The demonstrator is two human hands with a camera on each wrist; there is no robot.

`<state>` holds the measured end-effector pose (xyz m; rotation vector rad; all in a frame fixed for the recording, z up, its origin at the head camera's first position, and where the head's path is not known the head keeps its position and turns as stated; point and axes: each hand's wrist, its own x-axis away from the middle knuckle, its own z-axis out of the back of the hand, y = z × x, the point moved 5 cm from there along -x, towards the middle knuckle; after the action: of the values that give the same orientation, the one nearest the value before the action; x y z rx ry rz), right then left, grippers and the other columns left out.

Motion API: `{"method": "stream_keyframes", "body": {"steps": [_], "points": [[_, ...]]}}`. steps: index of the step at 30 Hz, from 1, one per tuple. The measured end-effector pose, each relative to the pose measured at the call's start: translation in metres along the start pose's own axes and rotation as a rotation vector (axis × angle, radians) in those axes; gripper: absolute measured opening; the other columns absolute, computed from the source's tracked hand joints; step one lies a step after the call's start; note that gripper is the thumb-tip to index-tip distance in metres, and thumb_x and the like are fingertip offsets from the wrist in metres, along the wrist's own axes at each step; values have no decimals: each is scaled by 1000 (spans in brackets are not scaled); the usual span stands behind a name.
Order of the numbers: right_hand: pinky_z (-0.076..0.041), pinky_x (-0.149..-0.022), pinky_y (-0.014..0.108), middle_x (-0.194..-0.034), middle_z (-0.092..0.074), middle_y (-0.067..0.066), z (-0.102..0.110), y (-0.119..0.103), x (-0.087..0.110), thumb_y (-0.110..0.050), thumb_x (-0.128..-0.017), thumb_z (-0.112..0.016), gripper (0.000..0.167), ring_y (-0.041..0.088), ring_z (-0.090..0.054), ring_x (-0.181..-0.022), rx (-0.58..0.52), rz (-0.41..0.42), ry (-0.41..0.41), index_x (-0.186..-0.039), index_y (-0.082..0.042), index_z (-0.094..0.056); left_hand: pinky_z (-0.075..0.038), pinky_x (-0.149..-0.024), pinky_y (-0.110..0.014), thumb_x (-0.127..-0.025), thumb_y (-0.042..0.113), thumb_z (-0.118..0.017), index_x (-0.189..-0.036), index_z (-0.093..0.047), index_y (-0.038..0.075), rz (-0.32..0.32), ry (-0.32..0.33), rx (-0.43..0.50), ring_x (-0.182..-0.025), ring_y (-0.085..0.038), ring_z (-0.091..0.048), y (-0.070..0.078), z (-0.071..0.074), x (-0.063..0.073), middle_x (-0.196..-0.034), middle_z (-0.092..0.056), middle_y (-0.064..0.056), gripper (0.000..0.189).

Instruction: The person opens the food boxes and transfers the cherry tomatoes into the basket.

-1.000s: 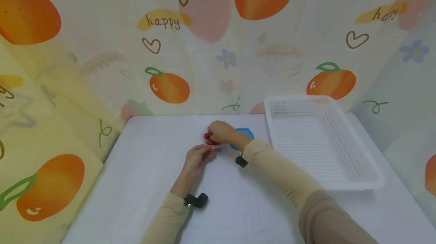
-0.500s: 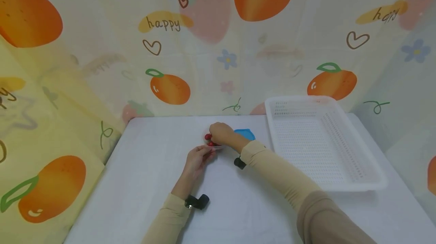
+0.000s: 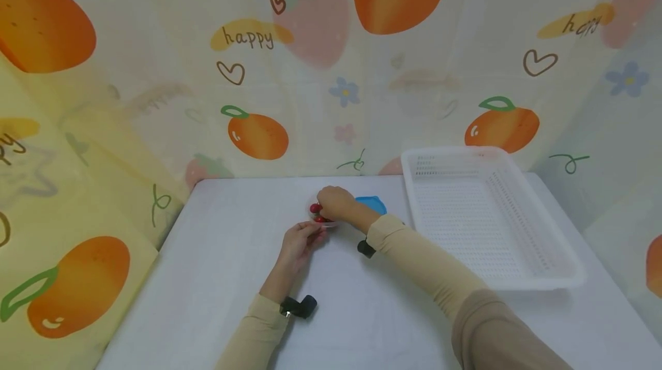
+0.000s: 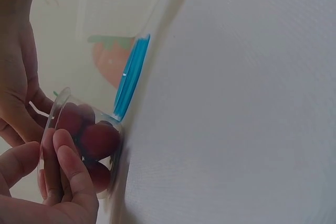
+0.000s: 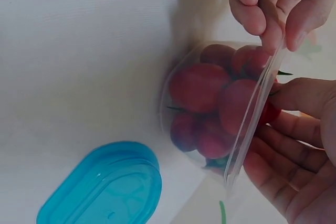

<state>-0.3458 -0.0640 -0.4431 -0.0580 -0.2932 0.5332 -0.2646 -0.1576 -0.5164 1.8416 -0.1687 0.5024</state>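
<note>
A clear plastic tub [image 5: 247,135] full of red cherry tomatoes [image 5: 199,87], some showing green stems, stands toward the back of the table. My left hand [image 3: 299,245] pinches the tub's near rim between thumb and fingers. Over the tub's mouth is my right hand [image 3: 338,203], its thumb and fingertips around a cherry tomato [image 5: 270,111] at the opening, partly hidden by the fingers. In the left wrist view, more tomatoes [image 4: 100,140] show through the tub's wall behind the left fingers. A blue lid [image 5: 107,187] lies on the table just right of the tub.
A large white perforated plastic basket [image 3: 555,282] occupies the table's right side, close to the right forearm. The table wears a white cloth [image 3: 227,232]. A fruit-patterned curtain [image 3: 310,88] rises behind the table's back edge.
The hands and tub stay almost in place. My right hand has shifted only slightly over the tub, and the view has tilted a little.
</note>
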Motion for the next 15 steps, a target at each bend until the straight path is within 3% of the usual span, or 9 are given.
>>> {"method": "stream_keyframes", "body": {"steps": [8,15], "points": [[-49,-71,24,-84,-61,0,5,3,2,-25,-91,-67,15,14,-54,-76,-4,54,54,-93,-10,-66,-58,-79,-21,-95,10,-61,-112,-54,1,2,7,2,-85,-11,-68,-1,0,-2,-93,-69,-4,20],[-50,-70,24,-83,-67,2,21,14,9,-18,-88,-69,12,14,-55,-75,-111,128,128,-91,-7,-70,-58,-80,-22,-96,10,-59,-118,-54,0,16,15,8,-86,-12,-68,-1,-1,-2,-96,-68,-5,24]]}}
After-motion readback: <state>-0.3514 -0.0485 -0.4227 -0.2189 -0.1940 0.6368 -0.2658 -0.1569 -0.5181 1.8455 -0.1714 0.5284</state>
